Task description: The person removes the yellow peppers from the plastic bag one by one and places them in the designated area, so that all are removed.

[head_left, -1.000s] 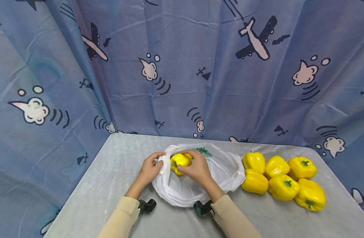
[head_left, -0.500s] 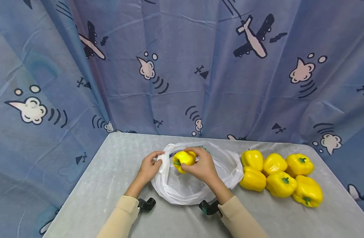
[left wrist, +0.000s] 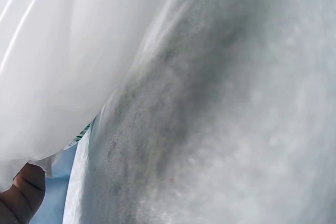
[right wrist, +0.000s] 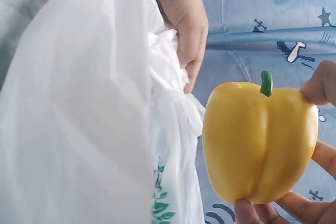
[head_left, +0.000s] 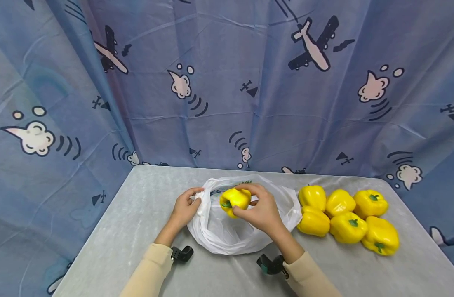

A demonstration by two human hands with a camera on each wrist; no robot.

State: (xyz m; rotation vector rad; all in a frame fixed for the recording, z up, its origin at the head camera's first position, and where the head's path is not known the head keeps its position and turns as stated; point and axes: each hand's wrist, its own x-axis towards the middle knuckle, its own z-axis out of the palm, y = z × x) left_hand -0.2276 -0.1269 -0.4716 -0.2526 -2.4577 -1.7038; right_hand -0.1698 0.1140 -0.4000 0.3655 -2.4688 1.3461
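My right hand (head_left: 262,209) holds a yellow bell pepper (head_left: 236,200) between thumb and fingers, over the mouth of a white plastic bag (head_left: 227,243). In the right wrist view the pepper (right wrist: 260,140) shows whole, its green stem upward and fingertips at its side and bottom. At the bag's left rim, my left hand (head_left: 184,209) pinches the plastic between thumb and fingers. The left wrist view shows only part of that hand (left wrist: 25,192) at the lower left, beside the bag (left wrist: 68,66). Green leaf print (right wrist: 161,198) marks the bag.
Several yellow bell peppers (head_left: 348,228) lie grouped on the grey-covered table (head_left: 145,198), just right of the bag. Behind the table hangs a blue curtain (head_left: 212,99) with airplane prints. Both wrists carry black devices, one of them the right wrist camera (head_left: 270,264).
My right hand has lifted the yellow bell pepper from inside the bag's mouth and moved it slightly right. The left hand keeps its pinch on the rim. The whole view has shifted a little.
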